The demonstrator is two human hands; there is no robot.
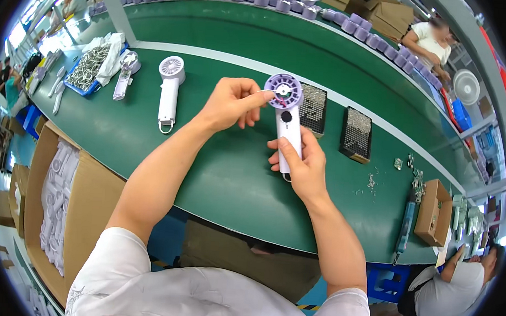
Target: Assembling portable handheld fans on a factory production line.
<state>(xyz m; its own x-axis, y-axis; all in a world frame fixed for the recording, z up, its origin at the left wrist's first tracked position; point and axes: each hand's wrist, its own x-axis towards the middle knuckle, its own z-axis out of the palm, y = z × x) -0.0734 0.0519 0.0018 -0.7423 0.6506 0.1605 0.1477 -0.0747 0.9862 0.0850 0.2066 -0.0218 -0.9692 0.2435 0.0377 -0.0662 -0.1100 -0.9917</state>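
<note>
My right hand (303, 164) is wrapped round the white handle of a handheld fan (289, 128), held nearly upright above the green bench. The fan's purple round head shows its open inside, with a white hub and a bit of reddish wire. At the left rim of that head, my left hand (233, 103) has thumb and forefinger pinched together. What lies between those fingertips is too small to make out. Another white and purple handheld fan (169, 92) lies to the left, with a metal loop at its lower end.
Two black trays of small metal parts (356, 135) (312, 110) sit right of the fan. A teal electric screwdriver (405, 225) and a cardboard box (434, 212) are at far right. A blue tray of metal loops (90, 70) stands left. A carton of white parts (59, 204) stands lower left.
</note>
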